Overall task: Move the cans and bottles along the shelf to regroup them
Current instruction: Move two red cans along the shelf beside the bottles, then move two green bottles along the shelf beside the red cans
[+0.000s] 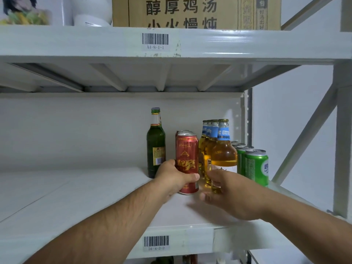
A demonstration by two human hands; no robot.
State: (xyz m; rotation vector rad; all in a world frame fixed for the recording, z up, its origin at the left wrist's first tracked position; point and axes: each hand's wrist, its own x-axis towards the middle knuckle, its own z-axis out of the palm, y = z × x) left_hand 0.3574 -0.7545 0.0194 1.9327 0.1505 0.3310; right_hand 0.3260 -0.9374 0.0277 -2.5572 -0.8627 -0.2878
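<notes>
On the shelf (95, 197) a tall beer bottle (155, 143) is standing furthest left. Just right of it a row of beer cans (187, 164) is running back, then a row of short-necked bottles (223, 149), then another row of cans (256, 166) by the upright, perhaps four deep. A carton (196, 12) is sitting on the shelf above.

Both hands reach forward — left hand (174, 180) curled, right hand (228, 193) relaxed.
</notes>
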